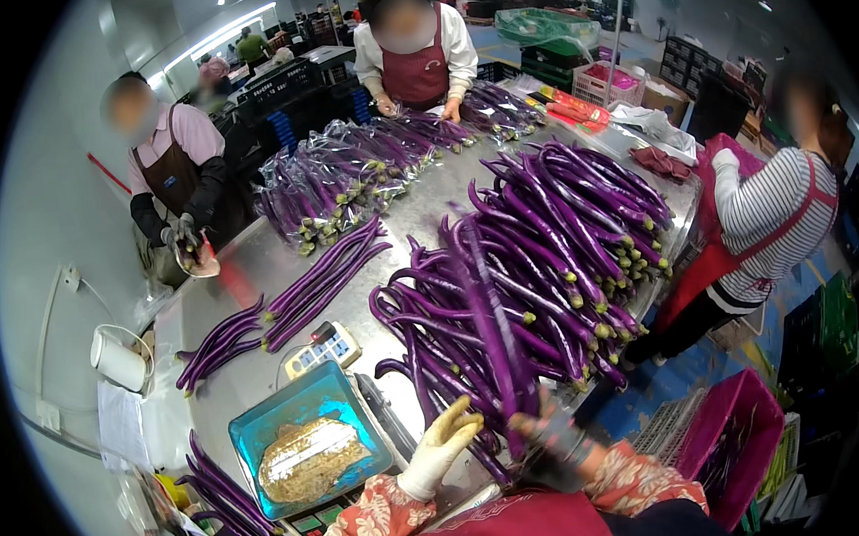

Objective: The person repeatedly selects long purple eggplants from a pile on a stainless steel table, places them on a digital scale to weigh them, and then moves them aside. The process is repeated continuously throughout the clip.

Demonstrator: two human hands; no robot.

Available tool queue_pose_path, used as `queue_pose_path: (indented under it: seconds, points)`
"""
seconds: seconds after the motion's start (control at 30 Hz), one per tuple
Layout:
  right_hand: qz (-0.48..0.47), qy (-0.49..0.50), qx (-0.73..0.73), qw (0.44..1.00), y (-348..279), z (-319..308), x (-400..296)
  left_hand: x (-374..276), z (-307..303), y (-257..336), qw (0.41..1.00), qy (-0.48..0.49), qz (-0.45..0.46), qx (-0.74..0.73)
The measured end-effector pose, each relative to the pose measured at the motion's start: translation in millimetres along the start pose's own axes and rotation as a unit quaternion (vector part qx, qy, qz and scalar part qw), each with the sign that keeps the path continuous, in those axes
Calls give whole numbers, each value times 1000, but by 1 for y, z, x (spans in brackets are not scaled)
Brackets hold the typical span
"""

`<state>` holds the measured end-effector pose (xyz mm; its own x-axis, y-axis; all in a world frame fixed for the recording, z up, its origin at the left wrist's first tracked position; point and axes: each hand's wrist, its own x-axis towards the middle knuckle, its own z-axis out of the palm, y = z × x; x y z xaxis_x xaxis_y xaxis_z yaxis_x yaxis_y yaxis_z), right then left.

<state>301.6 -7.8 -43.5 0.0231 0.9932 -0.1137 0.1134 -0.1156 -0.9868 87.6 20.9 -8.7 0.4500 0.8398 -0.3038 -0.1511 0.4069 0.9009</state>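
Observation:
My right hand (560, 433), in a grey patterned glove, grips the lower end of long purple eggplants (491, 323); motion blurs them, so I cannot tell how many it holds. Beside it on the left, my left hand (446, 440) wears a pale glove with yellowish fingertips and holds nothing, its fingers apart. A large heap of eggplants (542, 220) spreads over the metal table (426, 193) just beyond both hands. Left of my left hand, a scale carries a blue tray (240, 413) with a light brown, shiny-topped object (314, 456) in it.
Loose eggplants (326, 287) lie near a power strip (323, 352); others (227, 496) rest left of the scale. Bagged eggplants (346, 178) line the far edge. Co-workers stand left (180, 157), opposite (417, 60) and right (772, 217). A magenta-lined crate (739, 434) stands at lower right.

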Motion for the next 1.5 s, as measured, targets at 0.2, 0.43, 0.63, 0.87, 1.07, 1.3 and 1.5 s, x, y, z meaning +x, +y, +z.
queue_pose_path:
  seconds: [0.2, 0.43, 0.63, 0.87, 1.07, 1.3, 1.5]
  points:
    - [-152, -194, -161, 956, -20, 40, -15, 22, 14, 19, 958, 200, 44, -199]
    - [-259, 192, -370, 871, -39, -84, 125, 6, -19, 45, 955, 47, 175, -233]
    - [26, 161, -467, 869, 0, -171, 166, -7, -48, 46, 949, 34, 183, -253]
    - [-45, 66, 43, 996, -11, -150, 159, -22, -57, 42, 930, 51, 145, -335]
    - [-86, 128, -192, 969, -8, -99, 107, -29, -65, 35, 919, 38, 142, -367]
    - [-127, 158, -495, 845, 8, -90, 67, -35, -62, 36, 914, 30, 83, -395]
    - [-248, 87, -424, 867, -9, -35, 86, -38, -41, 13, 911, -27, -15, -412]
